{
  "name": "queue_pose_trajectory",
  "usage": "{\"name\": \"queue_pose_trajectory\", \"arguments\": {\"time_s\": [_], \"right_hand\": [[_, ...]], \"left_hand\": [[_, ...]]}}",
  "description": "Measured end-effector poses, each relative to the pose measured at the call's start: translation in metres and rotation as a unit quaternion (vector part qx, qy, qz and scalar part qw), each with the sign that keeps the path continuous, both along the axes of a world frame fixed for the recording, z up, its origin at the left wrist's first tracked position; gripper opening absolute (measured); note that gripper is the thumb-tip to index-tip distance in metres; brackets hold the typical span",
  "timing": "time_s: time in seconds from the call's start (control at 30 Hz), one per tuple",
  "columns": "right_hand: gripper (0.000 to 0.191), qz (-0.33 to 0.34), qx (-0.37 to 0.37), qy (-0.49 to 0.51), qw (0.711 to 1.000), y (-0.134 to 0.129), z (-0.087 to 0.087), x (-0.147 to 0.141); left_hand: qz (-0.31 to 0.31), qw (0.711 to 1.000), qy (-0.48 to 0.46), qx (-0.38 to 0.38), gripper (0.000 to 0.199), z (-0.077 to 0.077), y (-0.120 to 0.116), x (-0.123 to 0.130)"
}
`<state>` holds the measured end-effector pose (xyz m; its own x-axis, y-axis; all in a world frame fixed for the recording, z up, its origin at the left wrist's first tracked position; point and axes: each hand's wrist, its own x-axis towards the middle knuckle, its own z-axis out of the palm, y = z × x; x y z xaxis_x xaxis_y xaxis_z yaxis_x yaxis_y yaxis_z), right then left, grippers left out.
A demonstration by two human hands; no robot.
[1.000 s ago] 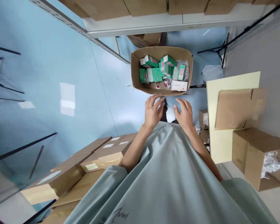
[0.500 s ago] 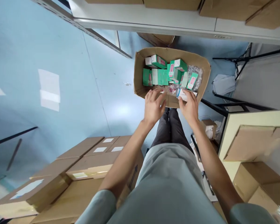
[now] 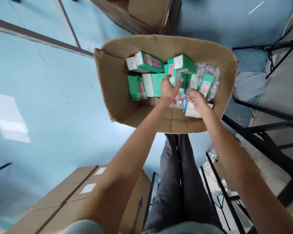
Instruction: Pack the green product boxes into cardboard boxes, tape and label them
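Observation:
Both arms reach down into an open cardboard box (image 3: pixel 127 113) on the floor. Several small green-and-white cartons (image 3: pixel 152 63) with pink pictures lie inside it. My left hand (image 3: pixel 170 88) is over the middle cartons, fingers spread, thumb beside an upright green carton (image 3: pixel 185 65). Whether it touches a carton I cannot tell. My right hand (image 3: pixel 196 99) hovers with fingers apart over a white-and-blue carton (image 3: pixel 192 112), close to a tilted green carton (image 3: pixel 206 85). Clear bubble wrap (image 3: pixel 211 73) fills the right end, and a small clear plastic packet (image 3: pixel 177 100) with red in it lies between my hands.
Another cardboard box (image 3: pixel 148 16) stands just beyond. Stacked cartons (image 3: pixel 70 195) rise at lower left. Black metal legs (image 3: pixel 263 143) stand close on the right, and a grey metal bar (image 3: pixel 41 37) runs along the upper left.
My view has dipped closer to the box, which looks larger. My hands have moved from its near edge deeper inside, the left one to the middle cartons.

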<state>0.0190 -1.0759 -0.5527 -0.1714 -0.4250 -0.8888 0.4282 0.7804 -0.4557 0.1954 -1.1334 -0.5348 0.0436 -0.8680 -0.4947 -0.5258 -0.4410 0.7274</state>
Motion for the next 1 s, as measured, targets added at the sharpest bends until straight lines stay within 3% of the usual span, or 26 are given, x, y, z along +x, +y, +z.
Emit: {"name": "queue_pose_trajectory", "arguments": {"time_s": [0.1, 0.17, 0.23, 0.37, 0.43, 0.5, 0.6, 0.7, 0.83, 1.0], "right_hand": [[0.027, -0.028, -0.013, -0.017, 0.999, -0.012, -0.048, -0.009], [0.028, -0.041, -0.027, -0.030, 0.998, -0.019, -0.075, -0.013], [0.027, -0.052, -0.036, -0.045, 0.997, -0.021, -0.095, -0.014], [0.023, -0.089, -0.021, -0.088, 0.992, -0.011, -0.109, -0.012], [0.022, -0.114, -0.004, -0.106, 0.988, 0.000, -0.105, -0.009], [0.021, -0.138, 0.010, -0.116, 0.984, 0.011, -0.094, -0.008], [0.020, -0.164, 0.022, -0.123, 0.979, 0.027, -0.068, -0.006], [0.019, -0.182, 0.028, -0.108, 0.977, 0.039, -0.031, -0.005], [0.025, -0.217, 0.001, -0.069, 0.974, 0.052, 0.036, -0.003], [0.028, -0.246, 0.004, -0.030, 0.969, 0.074, 0.145, -0.006]], "left_hand": [[0.046, 0.998, 0.019, 0.023, 0.064, -0.065, -0.045, -0.022], [0.057, 0.997, 0.012, 0.044, 0.062, -0.093, -0.068, -0.035], [0.061, 0.996, -0.015, 0.069, 0.059, -0.112, -0.085, -0.046], [0.073, 0.994, -0.066, 0.053, 0.043, -0.131, -0.098, -0.059], [0.077, 0.994, -0.077, 0.029, 0.037, -0.129, -0.096, -0.060], [0.081, 0.993, -0.082, 0.004, 0.037, -0.119, -0.089, -0.056], [0.087, 0.994, -0.069, -0.023, 0.040, -0.084, -0.074, -0.039], [0.095, 0.995, -0.034, -0.007, 0.049, -0.029, -0.049, -0.011], [0.156, 0.983, 0.059, 0.076, 0.047, 0.069, 0.005, 0.028], [0.139, 0.972, 0.139, 0.129, 0.047, 0.204, 0.082, 0.048]]}}
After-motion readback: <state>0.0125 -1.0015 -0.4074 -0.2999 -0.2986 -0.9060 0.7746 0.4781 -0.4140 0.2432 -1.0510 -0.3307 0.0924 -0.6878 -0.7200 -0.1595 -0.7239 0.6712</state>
